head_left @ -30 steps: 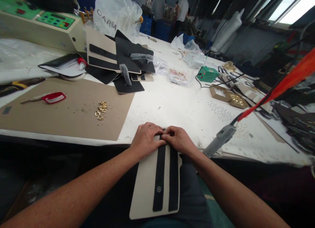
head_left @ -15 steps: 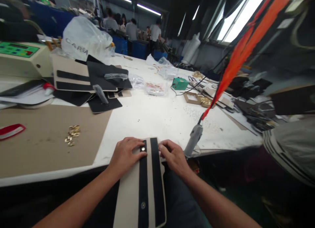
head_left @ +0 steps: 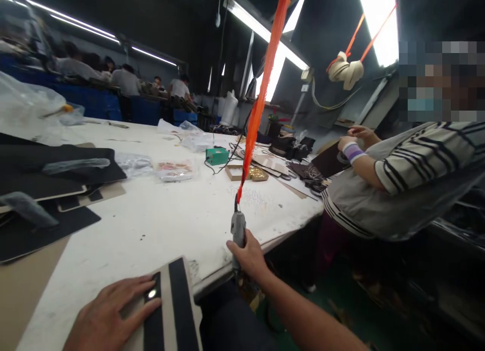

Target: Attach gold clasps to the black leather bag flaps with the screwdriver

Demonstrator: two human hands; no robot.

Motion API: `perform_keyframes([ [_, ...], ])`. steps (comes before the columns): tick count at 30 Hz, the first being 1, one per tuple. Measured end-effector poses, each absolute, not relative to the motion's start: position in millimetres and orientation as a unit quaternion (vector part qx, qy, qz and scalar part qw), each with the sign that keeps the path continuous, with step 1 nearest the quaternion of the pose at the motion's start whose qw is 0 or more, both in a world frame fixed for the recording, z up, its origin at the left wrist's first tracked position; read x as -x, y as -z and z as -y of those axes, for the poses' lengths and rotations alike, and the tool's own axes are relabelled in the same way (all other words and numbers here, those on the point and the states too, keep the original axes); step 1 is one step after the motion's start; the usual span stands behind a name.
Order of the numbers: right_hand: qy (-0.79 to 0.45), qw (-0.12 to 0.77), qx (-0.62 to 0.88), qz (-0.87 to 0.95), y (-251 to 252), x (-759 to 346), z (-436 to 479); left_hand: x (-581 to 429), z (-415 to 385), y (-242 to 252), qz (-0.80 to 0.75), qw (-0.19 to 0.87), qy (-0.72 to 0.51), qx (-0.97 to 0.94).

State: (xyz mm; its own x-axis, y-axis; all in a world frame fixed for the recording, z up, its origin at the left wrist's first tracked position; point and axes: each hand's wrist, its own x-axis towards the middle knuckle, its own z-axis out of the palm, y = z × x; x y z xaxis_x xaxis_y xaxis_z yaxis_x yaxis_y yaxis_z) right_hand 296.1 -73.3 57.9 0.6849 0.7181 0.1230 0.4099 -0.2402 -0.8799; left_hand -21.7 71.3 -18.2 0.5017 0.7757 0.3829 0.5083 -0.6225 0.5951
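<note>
A beige panel (head_left: 170,310) with two black strips leans at the table's front edge, near the bottom of the view. My left hand (head_left: 113,310) lies on it, thumb and fingers spread on either side of a shiny round snap (head_left: 152,294) on the left strip. Right of the panel, my right hand (head_left: 248,255) is wrapped round a grey electric screwdriver (head_left: 238,227), which hangs upright from an orange cord (head_left: 257,108). The screwdriver's lower end is partly hidden by the hand and is off the panel.
Black and beige panels (head_left: 56,169) are piled at the left. Farther back on the white table (head_left: 151,214) lie plastic bags (head_left: 175,170), a green box (head_left: 217,156) and a tray of gold pieces (head_left: 258,174). A person in a striped-sleeve top (head_left: 371,189) stands at the right.
My right hand has left the panel's edge and taken hold of the grey screwdriver. My left hand stays on the panel. The view has turned to the right, bringing the nearby person into sight.
</note>
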Motion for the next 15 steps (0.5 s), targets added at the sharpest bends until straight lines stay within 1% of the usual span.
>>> perform_keyframes([
  [1,-0.178,0.505,0.762,0.365,-59,-288,71,22,-64,9,-0.376,0.22,-0.303,-0.847],
  [3,-0.243,0.553,0.712,0.359,-63,-270,69,21,-50,-9,-0.39,0.219,-0.294,-0.845],
  [6,-0.354,0.653,0.58,0.334,-79,-237,63,16,-35,-24,-0.384,0.222,-0.285,-0.85],
  [7,-0.381,0.674,0.537,0.336,-85,-225,59,15,-33,-25,-0.388,0.223,-0.284,-0.848],
  [10,-0.416,0.687,0.463,0.375,-102,-191,41,14,-28,-25,-0.401,0.234,-0.288,-0.837],
  [15,-0.412,0.662,0.447,0.439,-101,-152,14,16,-23,-23,-0.415,0.243,-0.296,-0.825],
])
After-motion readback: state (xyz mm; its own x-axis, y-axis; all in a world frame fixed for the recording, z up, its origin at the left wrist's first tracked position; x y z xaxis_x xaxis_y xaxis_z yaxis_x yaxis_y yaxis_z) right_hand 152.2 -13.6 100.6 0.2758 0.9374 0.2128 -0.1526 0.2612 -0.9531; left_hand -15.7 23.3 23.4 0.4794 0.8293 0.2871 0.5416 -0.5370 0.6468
